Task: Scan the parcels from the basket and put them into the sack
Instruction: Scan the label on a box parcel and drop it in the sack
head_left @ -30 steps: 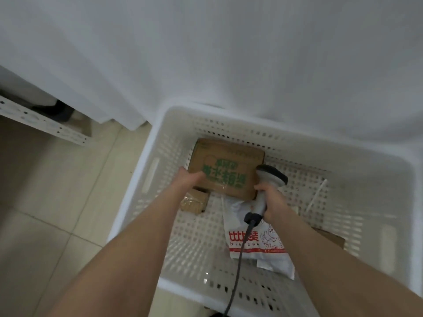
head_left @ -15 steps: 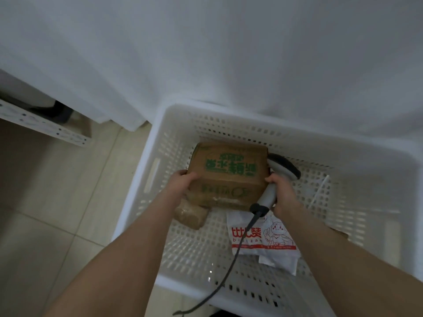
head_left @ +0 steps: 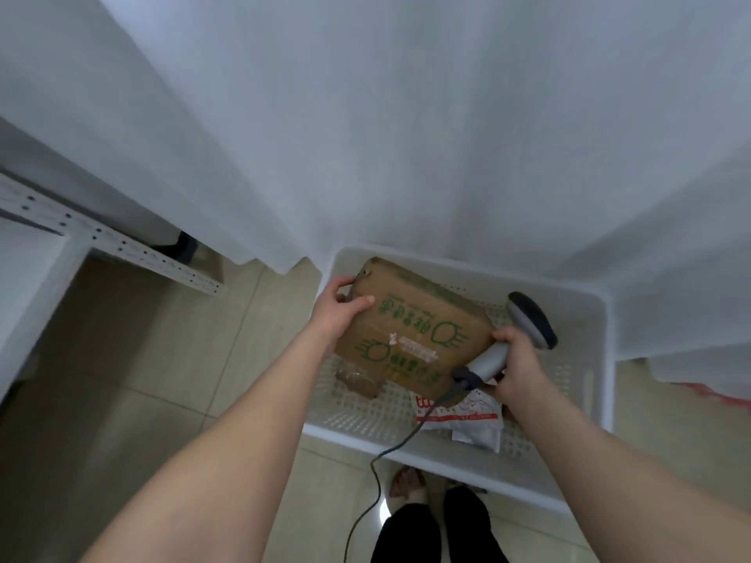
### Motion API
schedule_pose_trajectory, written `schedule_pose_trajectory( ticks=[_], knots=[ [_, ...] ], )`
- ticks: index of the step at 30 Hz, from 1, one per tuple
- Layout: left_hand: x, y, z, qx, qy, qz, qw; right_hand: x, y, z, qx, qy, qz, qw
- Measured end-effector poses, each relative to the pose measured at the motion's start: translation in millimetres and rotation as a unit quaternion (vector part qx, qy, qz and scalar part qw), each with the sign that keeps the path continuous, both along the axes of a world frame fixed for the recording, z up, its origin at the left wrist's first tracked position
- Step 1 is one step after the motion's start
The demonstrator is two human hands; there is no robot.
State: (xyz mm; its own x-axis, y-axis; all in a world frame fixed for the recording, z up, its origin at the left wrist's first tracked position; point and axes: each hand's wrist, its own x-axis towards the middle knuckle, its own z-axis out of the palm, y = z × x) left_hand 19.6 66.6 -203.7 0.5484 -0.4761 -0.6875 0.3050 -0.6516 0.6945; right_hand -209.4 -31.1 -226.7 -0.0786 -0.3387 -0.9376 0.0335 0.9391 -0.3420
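Cardboard box [head_left: 410, 327]: brown, green print, with a strip of torn label and tape on its upper face. It is inside the white basket [head_left: 447, 445], held tilted above the bottom and partly covering a small taped parcel [head_left: 359, 383] and a white pouch [head_left: 459, 414] with red print.

Left grip [head_left: 339, 308]: clasps the box's far-left corner, thumb on the upper face and fingers wrapped over the edge. Right grip [head_left: 518, 359]: clenched round the handle of the scanner [head_left: 530, 319], with its knuckles against the box's right edge. The cable [head_left: 378, 473] trails down to the tiled floor [head_left: 162, 359].

Assessment: the box looks stiff and flat-sided, so it should keep its shape. Its weight is judged moderate. A one-corner hold invites it to swing, and support along the opposite edge seems prudent. Bare card should give good friction, and the taped patches less. The far-left corner looks dented.

White fabric [head_left: 406, 136] hangs behind the basket. Whether this is the sack cannot be determined.
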Motion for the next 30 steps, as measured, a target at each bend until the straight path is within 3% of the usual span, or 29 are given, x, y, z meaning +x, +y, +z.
schedule_pose_trajectory(
  ticks=[4,12,19,27,30],
  knots=[
    [-9,18,77,0.005,-0.014,-0.023,1.0,-3,12,73,-0.031,-0.02,-0.024,0.999],
    [-19,53,218,-0.033,-0.057,0.047,0.997,-7,39,201,-0.068,-0.065,-0.003,0.996],
    [-27,95,310,-0.032,-0.091,0.081,0.992,-13,62,292,-0.062,-0.15,0.058,0.985],
    [-11,130,413,-0.115,-0.103,0.029,0.988,-4,66,399,-0.115,-0.207,0.075,0.969],
    [-3,136,443,-0.133,-0.135,0.06,0.98,7,73,437,-0.144,-0.243,0.098,0.954]
  ],
)
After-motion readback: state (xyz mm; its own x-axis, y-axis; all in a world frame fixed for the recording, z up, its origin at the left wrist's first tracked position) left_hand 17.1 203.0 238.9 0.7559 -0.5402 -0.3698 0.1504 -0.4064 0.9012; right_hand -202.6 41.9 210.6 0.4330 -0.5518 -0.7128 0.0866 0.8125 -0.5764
